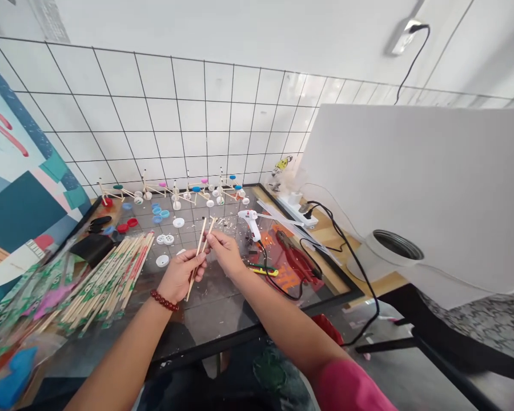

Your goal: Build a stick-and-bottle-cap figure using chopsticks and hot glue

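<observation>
Glue gun (251, 222), cutter (268, 272), caps (162, 261) around chopsticks (201, 234)

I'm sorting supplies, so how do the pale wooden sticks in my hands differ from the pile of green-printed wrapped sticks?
The pale wooden sticks look bare, the green-printed pile wrapped. The held sticks are in your left hand and right hand; the pile lies on the dark tabletop. The held sticks are few, the pile's many. Both are slender.

Hands (180, 276) hold sticks (200, 236); glue gun (252, 224) nearby
</observation>
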{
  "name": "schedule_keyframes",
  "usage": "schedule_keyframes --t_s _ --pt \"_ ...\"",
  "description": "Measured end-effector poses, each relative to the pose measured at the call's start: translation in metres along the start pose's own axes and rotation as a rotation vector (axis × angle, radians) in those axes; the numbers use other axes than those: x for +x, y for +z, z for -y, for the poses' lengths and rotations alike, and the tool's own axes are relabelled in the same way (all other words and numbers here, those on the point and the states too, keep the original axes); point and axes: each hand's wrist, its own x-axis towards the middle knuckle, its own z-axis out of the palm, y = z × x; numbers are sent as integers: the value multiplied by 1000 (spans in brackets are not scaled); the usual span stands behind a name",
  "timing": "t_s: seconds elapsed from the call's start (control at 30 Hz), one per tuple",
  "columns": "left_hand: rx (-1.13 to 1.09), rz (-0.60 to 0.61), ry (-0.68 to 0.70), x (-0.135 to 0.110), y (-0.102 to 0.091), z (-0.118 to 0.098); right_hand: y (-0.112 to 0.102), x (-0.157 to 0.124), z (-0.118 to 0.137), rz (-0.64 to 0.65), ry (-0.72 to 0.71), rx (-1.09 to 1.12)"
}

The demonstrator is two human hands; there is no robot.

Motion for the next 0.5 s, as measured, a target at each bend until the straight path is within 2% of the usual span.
schedule_keyframes --t_s 0.27,0.5 --pt "4 65 -59 -3 5 6 6 -7 9 55 163 105" --pt "-53 98 -105 -5 8 8 6 -7 11 12 186 126"
